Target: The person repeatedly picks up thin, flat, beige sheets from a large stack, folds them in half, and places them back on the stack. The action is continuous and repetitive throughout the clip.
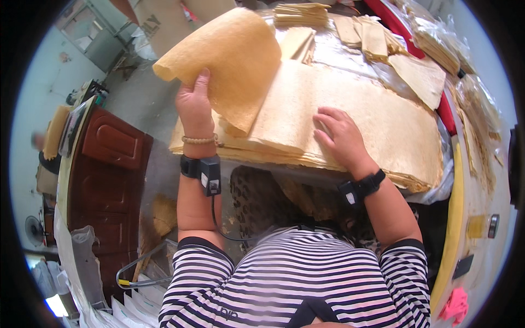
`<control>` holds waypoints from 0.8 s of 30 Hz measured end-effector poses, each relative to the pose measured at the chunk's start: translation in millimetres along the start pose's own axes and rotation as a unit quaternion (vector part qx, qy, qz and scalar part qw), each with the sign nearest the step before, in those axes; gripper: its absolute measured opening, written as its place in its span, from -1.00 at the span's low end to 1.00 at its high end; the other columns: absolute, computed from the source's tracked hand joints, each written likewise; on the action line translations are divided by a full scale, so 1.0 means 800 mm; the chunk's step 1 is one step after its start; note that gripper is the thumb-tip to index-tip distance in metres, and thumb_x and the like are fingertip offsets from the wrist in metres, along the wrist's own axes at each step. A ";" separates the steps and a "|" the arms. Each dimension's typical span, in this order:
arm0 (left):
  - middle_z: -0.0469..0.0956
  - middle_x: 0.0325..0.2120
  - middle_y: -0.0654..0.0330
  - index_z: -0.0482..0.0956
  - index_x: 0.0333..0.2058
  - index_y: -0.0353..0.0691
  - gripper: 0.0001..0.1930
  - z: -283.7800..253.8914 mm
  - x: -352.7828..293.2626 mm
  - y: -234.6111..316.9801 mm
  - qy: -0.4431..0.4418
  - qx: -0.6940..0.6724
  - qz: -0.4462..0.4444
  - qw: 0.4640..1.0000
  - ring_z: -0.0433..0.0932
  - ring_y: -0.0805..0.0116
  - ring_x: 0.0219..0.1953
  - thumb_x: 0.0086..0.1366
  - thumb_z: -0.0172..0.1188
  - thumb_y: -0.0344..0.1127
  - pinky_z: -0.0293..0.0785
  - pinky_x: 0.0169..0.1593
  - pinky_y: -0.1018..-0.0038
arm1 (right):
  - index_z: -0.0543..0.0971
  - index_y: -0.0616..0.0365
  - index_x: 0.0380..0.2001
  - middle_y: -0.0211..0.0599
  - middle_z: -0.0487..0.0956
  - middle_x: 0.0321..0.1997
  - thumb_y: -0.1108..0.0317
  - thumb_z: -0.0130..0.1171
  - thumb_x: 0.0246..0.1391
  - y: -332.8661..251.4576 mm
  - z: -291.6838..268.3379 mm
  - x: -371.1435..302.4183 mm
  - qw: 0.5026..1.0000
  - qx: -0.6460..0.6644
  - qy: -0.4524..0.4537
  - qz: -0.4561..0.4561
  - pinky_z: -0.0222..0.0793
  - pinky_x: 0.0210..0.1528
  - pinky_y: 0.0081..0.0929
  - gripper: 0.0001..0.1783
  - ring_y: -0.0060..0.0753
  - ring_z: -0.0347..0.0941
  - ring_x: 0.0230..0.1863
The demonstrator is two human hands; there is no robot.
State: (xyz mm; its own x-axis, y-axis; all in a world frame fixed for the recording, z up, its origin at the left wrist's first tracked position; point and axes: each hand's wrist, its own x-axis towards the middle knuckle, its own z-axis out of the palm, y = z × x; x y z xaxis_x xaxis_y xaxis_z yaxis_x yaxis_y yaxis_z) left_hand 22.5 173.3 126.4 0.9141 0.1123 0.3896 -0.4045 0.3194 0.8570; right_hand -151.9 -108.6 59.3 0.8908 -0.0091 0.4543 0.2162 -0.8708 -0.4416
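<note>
My left hand (194, 106) grips the edge of a thin tan sheet (235, 60) that looks like coarse handmade paper. The sheet is lifted and curled over at the left end of a wide stack of similar sheets (388, 131). Thumb on the near side, the other fingers are mostly behind the sheet. My right hand (342, 134) rests on the stack's top near its middle, fingers slightly bent and apart, with nothing held. Under its fingertips the top sheet shows a soft fold or ridge.
Smaller folded tan bundles (301, 15) lie at the back of the table, with plastic-wrapped ones at right. A glass jar (482, 226) and a pink cloth (455, 305) are at the right. A dark red wooden cabinet (109, 175) stands left, a metal-framed seat (145, 273) below it.
</note>
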 end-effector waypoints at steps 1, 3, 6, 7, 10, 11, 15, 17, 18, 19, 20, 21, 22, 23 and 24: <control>0.71 -0.06 0.23 0.68 0.04 -0.35 -0.75 -0.009 0.014 0.008 0.004 -0.015 0.016 1.000 0.63 0.49 -0.07 0.48 0.31 -0.37 0.54 0.05 0.51 | 0.69 0.11 0.02 -0.19 0.60 0.23 0.24 0.32 0.18 -0.002 -0.001 0.000 1.000 -0.003 0.000 -0.001 0.35 0.39 -0.15 -0.64 -0.03 0.46 0.29; 0.71 -0.06 0.19 0.68 0.03 -0.35 -0.77 -0.022 0.040 0.018 0.011 -0.045 0.034 0.998 0.65 0.45 -0.05 0.48 0.30 -0.38 0.56 0.08 0.49 | 0.69 0.10 0.04 -0.20 0.59 0.25 0.25 0.32 0.19 -0.004 -0.001 0.000 1.000 -0.011 0.003 -0.004 0.34 0.39 -0.16 -0.63 -0.04 0.45 0.30; 0.70 -0.01 0.15 0.64 0.06 -0.34 -0.75 -0.046 0.075 0.020 0.019 -0.059 0.026 0.998 0.67 0.36 -0.03 0.47 0.30 -0.40 0.59 0.11 0.44 | 0.68 0.04 0.08 -0.22 0.57 0.28 0.24 0.31 0.20 -0.003 0.001 -0.003 1.000 -0.025 -0.005 -0.003 0.30 0.42 -0.14 -0.62 -0.06 0.43 0.34; 0.69 0.00 0.15 0.63 0.06 -0.34 -0.74 -0.055 0.088 0.020 -0.012 -0.082 0.045 0.996 0.68 0.35 -0.03 0.47 0.31 -0.40 0.59 0.11 0.43 | 0.68 0.02 0.10 -0.22 0.56 0.30 0.23 0.30 0.21 -0.003 0.002 -0.004 1.000 -0.030 -0.010 0.002 0.26 0.45 -0.11 -0.61 -0.07 0.41 0.36; 0.72 -0.04 0.13 0.63 0.04 -0.34 -0.71 -0.083 0.126 0.023 0.060 -0.021 0.023 0.998 0.71 0.29 -0.07 0.43 0.37 -0.35 0.65 0.06 0.36 | 0.67 -0.09 0.15 -0.23 0.53 0.36 0.17 0.27 0.25 -0.004 0.005 -0.006 0.997 -0.070 -0.023 0.008 0.13 0.53 0.03 -0.59 -0.07 0.34 0.45; 0.73 -0.07 0.14 0.65 0.03 -0.33 -0.71 -0.091 0.136 0.026 0.099 -0.005 0.001 0.995 0.72 0.28 -0.09 0.42 0.39 -0.34 0.66 0.05 0.34 | 0.67 -0.13 0.16 -0.23 0.52 0.39 0.15 0.25 0.27 -0.004 0.006 -0.006 0.995 -0.095 -0.025 0.014 0.08 0.55 0.08 -0.59 -0.07 0.31 0.48; 0.72 -0.10 0.13 0.66 0.00 -0.41 -0.67 -0.111 0.166 0.078 0.132 0.081 0.060 0.986 0.71 0.32 -0.17 0.39 0.42 -0.30 0.67 -0.06 0.40 | 0.66 -0.21 0.20 -0.23 0.48 0.45 0.10 0.18 0.32 -0.007 0.008 -0.008 0.991 -0.128 -0.038 0.026 -0.04 0.59 0.18 -0.58 -0.03 0.23 0.55; 0.74 -0.16 0.19 0.71 -0.09 -0.39 -0.71 -0.097 0.163 0.099 0.046 0.175 0.160 0.971 0.69 0.39 -0.21 0.36 0.44 -0.28 0.64 -0.10 0.42 | 0.65 -0.22 0.21 -0.23 0.48 0.46 0.10 0.17 0.33 -0.006 0.010 -0.008 0.990 -0.135 -0.040 0.029 -0.03 0.59 0.18 -0.58 -0.01 0.22 0.55; 0.76 -0.26 0.21 0.75 -0.12 -0.28 -0.73 -0.084 0.152 0.103 0.036 0.329 0.208 0.920 0.67 0.44 -0.28 0.34 0.44 -0.21 0.62 -0.15 0.41 | 0.65 -0.21 0.22 -0.23 0.48 0.45 0.10 0.17 0.32 -0.005 0.011 -0.007 0.990 -0.129 -0.041 0.032 -0.04 0.60 0.17 -0.57 0.01 0.22 0.55; 0.77 -0.31 0.15 0.77 -0.14 -0.17 -0.72 -0.069 0.137 0.108 0.016 0.501 0.269 0.822 0.72 0.28 -0.33 0.33 0.42 -0.11 0.62 -0.19 0.34 | 0.65 -0.20 0.22 -0.24 0.49 0.45 0.10 0.18 0.32 -0.003 0.013 -0.007 0.991 -0.123 -0.043 0.035 -0.05 0.60 0.16 -0.56 0.02 0.23 0.55; 0.75 -0.34 0.06 0.75 -0.04 -0.19 -0.62 -0.045 0.116 0.101 -0.030 0.520 0.326 0.789 0.72 0.35 -0.32 0.30 0.45 -0.06 0.62 -0.15 0.42 | 0.64 -0.19 0.22 -0.24 0.49 0.44 0.09 0.19 0.31 -0.001 0.015 -0.005 0.991 -0.123 -0.032 0.032 -0.06 0.61 0.15 -0.56 0.04 0.23 0.54; 0.77 -0.30 0.06 0.76 -0.09 -0.13 -0.69 -0.016 0.086 0.086 -0.038 0.576 0.368 0.729 0.76 0.14 -0.28 0.31 0.42 -0.08 0.64 -0.17 0.36 | 0.63 -0.12 0.23 -0.19 0.50 0.42 0.05 0.17 0.34 0.001 0.015 -0.004 0.997 -0.033 -0.032 0.058 0.06 0.55 0.10 -0.54 0.00 0.29 0.50; 0.74 -0.33 0.13 0.76 -0.18 -0.04 -0.81 0.014 0.047 0.066 -0.060 0.584 0.441 0.679 0.73 0.04 -0.28 0.36 0.36 -0.11 0.64 -0.23 0.28 | 0.62 -0.06 0.24 -0.14 0.52 0.40 0.01 0.15 0.36 0.003 0.014 -0.001 0.995 0.051 -0.018 0.079 0.18 0.49 0.05 -0.52 -0.03 0.35 0.46; 0.67 -0.40 0.20 0.71 -0.24 -0.01 -0.90 0.044 0.007 0.049 -0.095 0.560 0.456 0.686 0.68 0.08 -0.37 0.41 0.29 -0.20 0.60 -0.32 0.23 | 0.60 0.01 0.25 -0.09 0.53 0.38 -0.03 0.13 0.39 0.004 0.011 0.000 0.986 0.133 -0.002 0.102 0.30 0.44 0.00 -0.48 -0.07 0.40 0.42; 0.52 -0.46 0.22 0.57 -0.34 -0.05 -0.98 0.076 -0.038 0.030 -0.107 0.612 0.431 0.654 0.60 0.17 -0.44 0.31 0.21 -0.33 0.57 -0.43 0.26 | 0.59 0.08 0.25 -0.04 0.55 0.35 -0.07 0.12 0.41 0.005 0.006 0.000 0.965 0.213 0.000 0.154 0.41 0.38 -0.05 -0.44 -0.10 0.46 0.38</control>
State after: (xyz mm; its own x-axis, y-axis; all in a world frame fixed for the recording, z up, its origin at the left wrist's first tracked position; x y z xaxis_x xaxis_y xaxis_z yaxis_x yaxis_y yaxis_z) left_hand -16.6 120.2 156.2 0.3588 -0.4224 0.8324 -0.6070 -0.7830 -0.1358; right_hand -149.0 -110.1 54.2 0.9392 -0.2354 0.2498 0.0847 -0.5463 -0.8333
